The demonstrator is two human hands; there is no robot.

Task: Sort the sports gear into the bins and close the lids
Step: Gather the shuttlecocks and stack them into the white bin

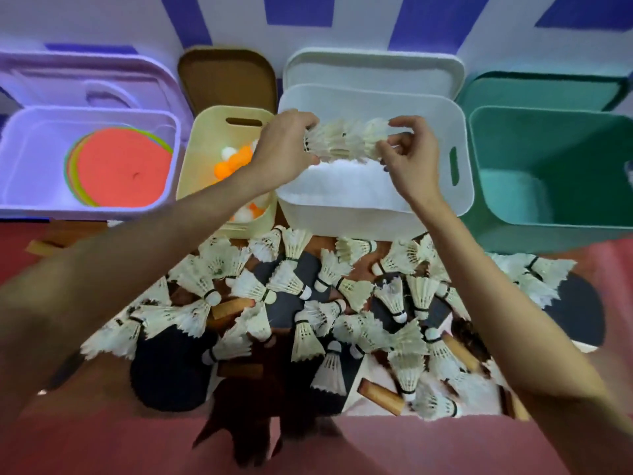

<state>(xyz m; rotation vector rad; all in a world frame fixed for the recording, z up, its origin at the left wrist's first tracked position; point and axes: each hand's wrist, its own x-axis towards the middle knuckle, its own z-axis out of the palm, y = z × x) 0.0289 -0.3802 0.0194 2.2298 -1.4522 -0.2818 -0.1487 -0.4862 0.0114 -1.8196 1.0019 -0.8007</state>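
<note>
Spanning both hands: a row of nested shuttlecocks [344, 141], held level above the white bin [373, 207]. Left hand [286, 149] grips its left end, fingers curled; right hand [412, 159] pinches its right end. Loose shuttlecocks [291, 279] and paddles [171, 368] lie heaped near, on the red floor [411, 447].

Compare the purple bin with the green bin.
The purple bin on the far left holds a stack of flat coloured discs; the green bin on the far right shows nothing inside. The purple bin looks wide and shallow, the green bin deeper. Both stand open, their lids propped up behind them.
</note>
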